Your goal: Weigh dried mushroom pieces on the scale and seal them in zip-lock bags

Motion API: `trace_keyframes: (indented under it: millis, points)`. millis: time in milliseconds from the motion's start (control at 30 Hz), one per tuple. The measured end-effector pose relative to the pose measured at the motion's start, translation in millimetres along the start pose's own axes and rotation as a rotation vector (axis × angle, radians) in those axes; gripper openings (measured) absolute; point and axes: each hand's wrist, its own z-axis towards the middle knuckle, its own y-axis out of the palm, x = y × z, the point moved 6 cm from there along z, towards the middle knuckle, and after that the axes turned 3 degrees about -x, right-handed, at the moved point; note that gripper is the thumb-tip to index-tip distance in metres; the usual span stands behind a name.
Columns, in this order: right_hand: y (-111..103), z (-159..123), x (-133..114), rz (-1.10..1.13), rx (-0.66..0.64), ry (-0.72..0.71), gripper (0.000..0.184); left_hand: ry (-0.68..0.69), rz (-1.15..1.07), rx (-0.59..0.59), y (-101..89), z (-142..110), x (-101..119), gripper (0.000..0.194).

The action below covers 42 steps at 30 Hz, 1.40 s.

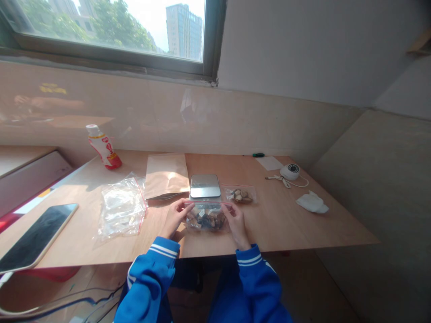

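Observation:
A clear zip bag (207,216) filled with brown and dark pieces lies on the wooden table (286,224) in front of me. My left hand (175,218) pinches its top left corner. My right hand (236,223) grips its right edge, fingers closed on the plastic. Both sleeves are blue with white stripes. Just behind the bag sits a small silver kitchen scale (205,185). A second small zip bag (239,194) with a few brown pieces lies to the right of the scale.
A brown paper pouch (166,175) and a pile of empty clear zip bags (121,207) lie left. A red-and-white bottle (103,147) stands far left, a phone (37,235) near the left edge. A white round device (290,171), crumpled tissue (312,202), paper and green pen sit right.

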Motion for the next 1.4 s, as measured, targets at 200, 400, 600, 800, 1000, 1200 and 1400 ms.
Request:
trace_keyframes:
  millis: [200, 400, 600, 800, 1000, 1200, 1400]
  points:
    - [-0.7, -0.3, 2.4, 0.013, 0.005, 0.014, 0.032, 0.009, 0.0, -0.008, 0.4, 0.9, -0.2, 0.037]
    - [-1.3, -0.2, 4.2, -0.054, 0.026, 0.004, 0.034, -0.004, -0.004, 0.014, 1.0, -1.7, 2.8, 0.036]
    - [-1.5, -2.3, 1.5, -0.065, 0.058, -0.014, 0.033, -0.002, 0.007, 0.004, 0.6, -0.7, 1.0, 0.035]
    - [2.3, -3.6, -4.3, 0.009, 0.001, 0.019, 0.032, 0.051, -0.044, -0.08, 4.6, 1.8, 3.4, 0.036]
    - [5.3, -2.7, -3.6, 0.056, -0.021, 0.027, 0.031, 0.064, -0.04, -0.083, 5.4, 2.8, 3.0, 0.039]
    - [7.0, -2.5, -3.4, 0.032, -0.035, 0.048, 0.033, 0.044, -0.02, -0.056, 4.3, 4.7, -3.2, 0.039]
    - [8.2, -2.4, -0.4, -0.019, -0.056, 0.068, 0.037, 0.068, 0.004, -0.065, 4.1, 6.2, -4.8, 0.037]
